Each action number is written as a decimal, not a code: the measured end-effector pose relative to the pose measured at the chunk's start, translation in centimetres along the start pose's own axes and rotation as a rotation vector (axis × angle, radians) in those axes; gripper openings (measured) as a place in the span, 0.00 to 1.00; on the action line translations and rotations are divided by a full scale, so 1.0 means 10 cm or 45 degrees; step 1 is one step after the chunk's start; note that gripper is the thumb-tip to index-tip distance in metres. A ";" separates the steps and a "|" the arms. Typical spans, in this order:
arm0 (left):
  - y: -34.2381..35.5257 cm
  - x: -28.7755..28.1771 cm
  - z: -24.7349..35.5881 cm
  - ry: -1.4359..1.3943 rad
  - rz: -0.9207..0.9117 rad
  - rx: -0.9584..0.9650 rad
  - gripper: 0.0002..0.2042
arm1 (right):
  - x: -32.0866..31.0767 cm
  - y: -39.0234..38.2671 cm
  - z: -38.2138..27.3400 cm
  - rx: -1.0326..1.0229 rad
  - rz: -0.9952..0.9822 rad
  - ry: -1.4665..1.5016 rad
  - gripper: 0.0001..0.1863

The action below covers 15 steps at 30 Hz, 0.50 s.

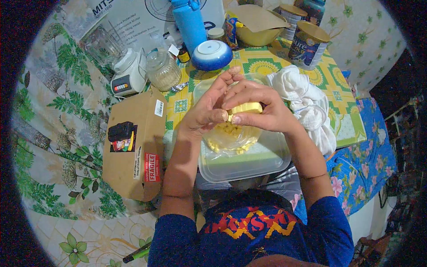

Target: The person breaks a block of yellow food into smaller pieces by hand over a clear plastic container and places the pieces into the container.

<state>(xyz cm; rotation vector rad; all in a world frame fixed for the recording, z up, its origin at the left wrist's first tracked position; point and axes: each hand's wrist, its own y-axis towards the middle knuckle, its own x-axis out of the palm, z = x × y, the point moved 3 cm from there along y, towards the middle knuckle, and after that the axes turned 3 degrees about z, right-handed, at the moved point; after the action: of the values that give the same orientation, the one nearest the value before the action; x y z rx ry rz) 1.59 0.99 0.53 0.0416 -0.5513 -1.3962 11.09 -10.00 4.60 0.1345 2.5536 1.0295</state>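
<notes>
My right hand (262, 104) is closed around a thick yellow chunk with a ridged edge (248, 108); its kind I cannot make out. My left hand (213, 104) meets it from the other side, its thumb tip at a small yellow bit (230, 118) between the two thumbs. Below the hands lies a clear plastic bag (229, 141) with several small yellow pieces in and around it. The bag rests in a wide clear plastic container (267, 162). My fingers partly hide the chunk and the bag.
A cardboard box (129, 169) stands left, a black object (121, 131) on it. Behind are a blender base (128, 73), glass jar (163, 71), blue bottle (190, 26), upturned blue bowl (211, 56), covered yellow bowl (253, 36) and cans (307, 46). White cloth (307, 107) lies right.
</notes>
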 end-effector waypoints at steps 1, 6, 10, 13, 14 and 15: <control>0.00 0.01 0.00 -0.023 -0.001 -0.005 0.57 | -0.01 0.00 0.00 -0.014 0.002 -0.010 0.12; 0.00 0.00 -0.01 0.005 -0.024 -0.008 0.58 | 0.00 -0.01 0.01 -0.026 0.006 -0.027 0.11; -0.01 0.03 0.01 0.007 -0.013 -0.021 0.59 | 0.00 -0.01 0.01 -0.026 -0.001 -0.034 0.11; 0.00 0.01 0.01 0.066 -0.006 -0.014 0.60 | 0.02 0.00 0.00 -0.054 -0.008 -0.035 0.10; 0.00 0.01 0.01 0.066 -0.006 -0.014 0.60 | 0.02 0.00 -0.01 -0.054 -0.008 -0.035 0.10; 0.00 0.02 0.02 0.082 0.004 0.006 0.60 | 0.02 0.00 -0.02 -0.035 0.002 -0.029 0.09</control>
<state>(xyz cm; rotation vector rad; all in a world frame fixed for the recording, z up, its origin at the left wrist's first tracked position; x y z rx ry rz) 1.49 0.85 0.77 0.0890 -0.5006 -1.3859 10.82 -10.08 4.60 0.1397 2.5181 1.0574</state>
